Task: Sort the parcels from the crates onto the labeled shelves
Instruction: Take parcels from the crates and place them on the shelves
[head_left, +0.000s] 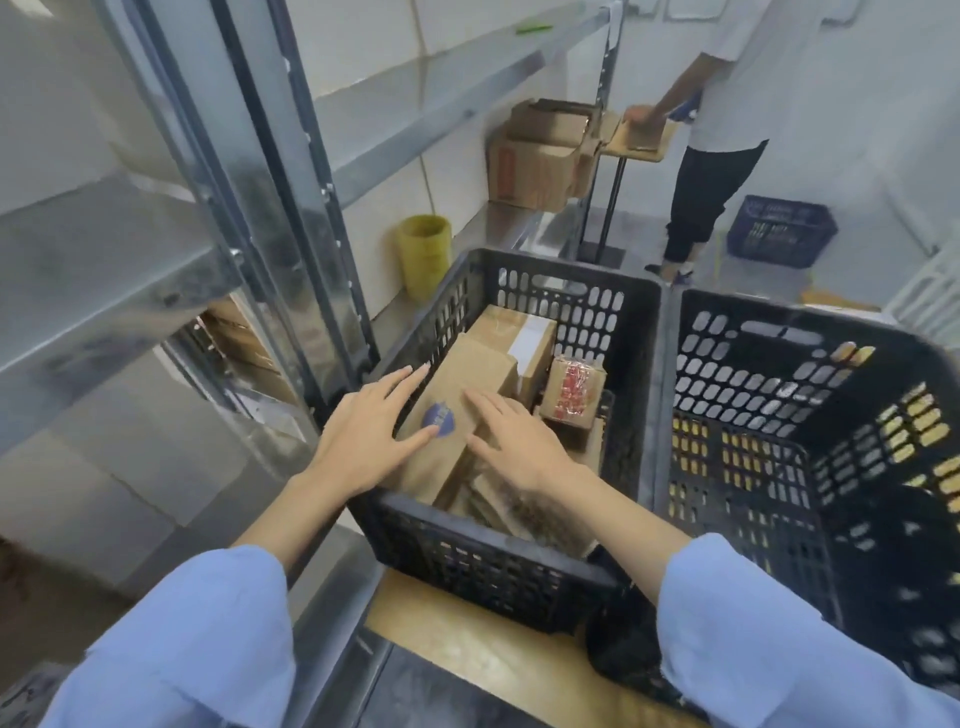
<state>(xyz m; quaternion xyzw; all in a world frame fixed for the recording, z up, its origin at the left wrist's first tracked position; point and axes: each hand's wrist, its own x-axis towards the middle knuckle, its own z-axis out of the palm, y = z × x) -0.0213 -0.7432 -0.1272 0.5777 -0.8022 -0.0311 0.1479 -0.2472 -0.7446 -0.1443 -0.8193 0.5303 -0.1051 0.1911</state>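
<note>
I take the black crate as my landmark. Inside it, uppermost on the pile, lies the long brown parcel with a blue round sticker, tilted against the boxes behind it. My left hand lies open, fingers spread, at the parcel's near-left edge; my right hand rests flat and open on top, gripping nothing (two hands because it looks long and awkward). Left of the crate stand the metal shelves, where it belongs.

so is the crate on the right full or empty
Empty, as far as it shows: the right crate has bare slotted walls and floor, while the left crate holds cardboard parcels.
</note>
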